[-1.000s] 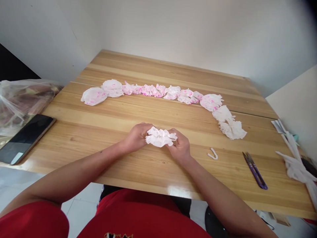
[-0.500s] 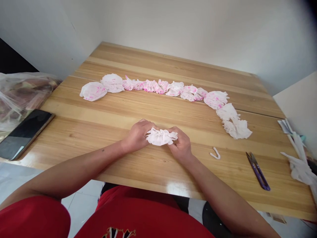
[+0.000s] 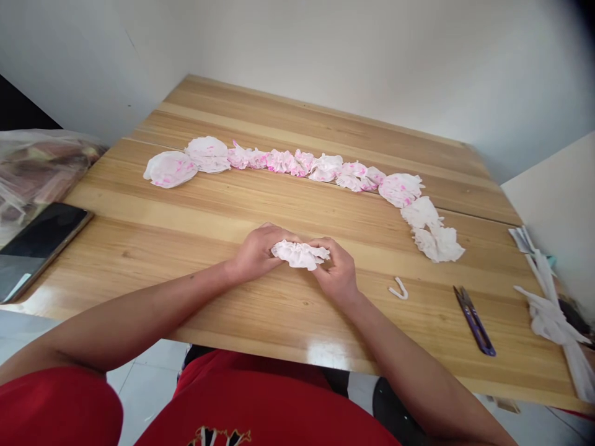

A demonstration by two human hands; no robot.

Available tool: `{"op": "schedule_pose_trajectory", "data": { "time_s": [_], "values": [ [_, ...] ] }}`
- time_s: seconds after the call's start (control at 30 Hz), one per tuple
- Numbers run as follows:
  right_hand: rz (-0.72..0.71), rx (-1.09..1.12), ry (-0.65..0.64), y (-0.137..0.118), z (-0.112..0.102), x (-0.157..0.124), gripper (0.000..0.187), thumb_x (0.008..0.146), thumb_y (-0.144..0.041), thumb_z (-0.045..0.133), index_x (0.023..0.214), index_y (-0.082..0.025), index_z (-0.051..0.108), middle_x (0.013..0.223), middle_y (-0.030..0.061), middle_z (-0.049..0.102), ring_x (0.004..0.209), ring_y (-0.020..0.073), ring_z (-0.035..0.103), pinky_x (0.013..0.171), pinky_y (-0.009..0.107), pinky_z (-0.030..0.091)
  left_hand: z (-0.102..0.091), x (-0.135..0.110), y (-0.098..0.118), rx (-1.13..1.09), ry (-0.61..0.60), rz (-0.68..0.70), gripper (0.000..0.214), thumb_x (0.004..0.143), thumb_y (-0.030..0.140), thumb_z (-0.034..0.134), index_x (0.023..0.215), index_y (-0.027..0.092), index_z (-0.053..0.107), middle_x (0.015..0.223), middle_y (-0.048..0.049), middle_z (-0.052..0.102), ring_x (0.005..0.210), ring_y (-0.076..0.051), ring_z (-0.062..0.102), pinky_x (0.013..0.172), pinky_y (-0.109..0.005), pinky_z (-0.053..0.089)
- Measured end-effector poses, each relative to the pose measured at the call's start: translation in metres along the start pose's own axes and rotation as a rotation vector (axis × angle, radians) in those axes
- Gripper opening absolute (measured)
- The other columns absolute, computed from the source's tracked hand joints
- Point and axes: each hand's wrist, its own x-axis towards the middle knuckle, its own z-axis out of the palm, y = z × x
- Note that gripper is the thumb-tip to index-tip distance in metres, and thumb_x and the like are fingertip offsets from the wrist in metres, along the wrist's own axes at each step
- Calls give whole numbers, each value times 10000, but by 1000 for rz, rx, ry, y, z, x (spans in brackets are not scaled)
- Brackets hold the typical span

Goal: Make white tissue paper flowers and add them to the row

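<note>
A ruffled white tissue flower (image 3: 300, 254) is held between both hands, above the near part of the wooden table (image 3: 195, 229). My left hand (image 3: 259, 253) pinches its left side, and my right hand (image 3: 335, 271) grips the right side with thumb and fingers. Most of my fingertips are hidden behind the gathered layers. Beyond my hands, a curved row of similar flowers (image 3: 285, 162), several of them tinged pink, lies across the table. To the right of my right hand lies a short bent white strip (image 3: 398, 288).
Purple-handled thread snips (image 3: 475, 321) lie on the right, blades pointing away. White strips of tissue (image 3: 548, 313) are bunched along the right edge. A phone (image 3: 39, 248) rests at the left edge beside a clear plastic bag (image 3: 41, 170). Walls stand behind the table.
The view has shifted slightly, so objects on the table appear a little further left. The flower's ruffles have changed shape slightly, and both hands still hold it.
</note>
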Motion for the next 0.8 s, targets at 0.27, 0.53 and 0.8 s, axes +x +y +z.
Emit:
{"op": "schedule_pose_trajectory", "data": {
  "time_s": [0.27,0.53,0.8],
  "values": [
    [-5,-32,63,0,-3,1,75,811,-225,560,873,-231,600,766,11,660,673,164,592,631,284,455,2,-1,-2,25,58,9,229,830,238,598,1046,181,649,957,-71,721,853,-177,662,805,-300,482],
    [3,-294,-121,13,-10,11,274,787,-137,537,1022,-235,640,973,48,707,851,209,624,718,312,452,-6,8,-10,-20,311,-129,404,844,177,533,1248,171,511,936,-44,641,815,-118,600,814,-273,484],
    [128,-179,-317,18,-15,17,402,777,-164,563,1173,-229,593,833,-1,701,645,145,594,587,249,405,-12,6,27,-115,85,-81,282,876,280,534,1112,155,623,751,-29,679,708,-129,630,721,-257,489]
  ]
}}
